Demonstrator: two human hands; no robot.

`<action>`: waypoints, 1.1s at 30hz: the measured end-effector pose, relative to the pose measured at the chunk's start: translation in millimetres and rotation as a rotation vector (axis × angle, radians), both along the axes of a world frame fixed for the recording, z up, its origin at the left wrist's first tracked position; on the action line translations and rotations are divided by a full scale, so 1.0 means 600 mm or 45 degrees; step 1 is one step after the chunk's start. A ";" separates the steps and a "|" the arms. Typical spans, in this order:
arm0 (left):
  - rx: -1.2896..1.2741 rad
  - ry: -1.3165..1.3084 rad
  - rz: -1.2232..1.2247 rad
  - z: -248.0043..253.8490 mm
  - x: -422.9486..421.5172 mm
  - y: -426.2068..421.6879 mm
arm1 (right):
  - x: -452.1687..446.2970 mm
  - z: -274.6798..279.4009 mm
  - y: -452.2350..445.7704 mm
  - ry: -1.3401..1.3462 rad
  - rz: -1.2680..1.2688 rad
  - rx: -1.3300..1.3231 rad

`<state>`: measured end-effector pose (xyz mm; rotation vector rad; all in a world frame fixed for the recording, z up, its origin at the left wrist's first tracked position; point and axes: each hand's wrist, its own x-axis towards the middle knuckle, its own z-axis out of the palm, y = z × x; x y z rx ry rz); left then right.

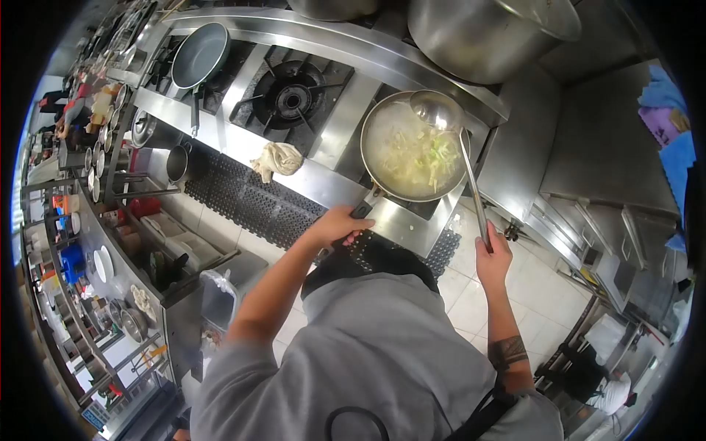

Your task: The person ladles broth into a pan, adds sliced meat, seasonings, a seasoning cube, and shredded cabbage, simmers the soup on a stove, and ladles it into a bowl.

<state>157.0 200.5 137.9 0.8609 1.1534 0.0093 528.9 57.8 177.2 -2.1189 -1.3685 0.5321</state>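
A frying pan (365, 156) stands on the right burner of the stove, with pale liquid and sliced green and whitish vegetables (423, 158) in it. My left hand (340, 226) is closed around the pan's dark handle. In my right hand (493, 253) is the long handle of a ladle (437, 110); its metal bowl rests at the pan's upper right, over or against the liquid. Whether the bowl holds anything is hard to make out.
Left of the pan is an unlit burner (293, 101), and beyond it a second frying pan (201, 55). A crumpled cloth (277, 159) lies on the stove's front edge. A large pot (478, 40) stands behind. Steel cabinets (599, 140) border the right side; a black mat (250, 195) covers floor.
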 end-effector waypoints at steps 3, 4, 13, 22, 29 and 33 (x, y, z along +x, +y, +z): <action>0.332 0.383 -0.028 0.024 0.028 -0.023 | 0.022 0.010 0.005 -0.099 0.078 -0.017; 0.474 0.444 -0.046 0.001 0.027 -0.031 | 0.030 0.013 0.010 -0.168 0.118 -0.010; 0.693 0.466 0.095 0.020 -0.016 -0.090 | 0.048 0.123 0.076 -0.519 0.398 -0.035; 0.589 0.547 0.273 0.130 -0.206 -0.135 | -0.174 0.212 0.133 -0.474 0.539 0.067; 0.558 0.616 0.431 0.187 -0.463 -0.188 | -0.501 0.216 0.168 -0.345 0.681 -0.047; 0.487 0.665 0.552 0.195 -0.617 -0.219 | -0.643 0.189 0.191 -0.202 0.915 -0.015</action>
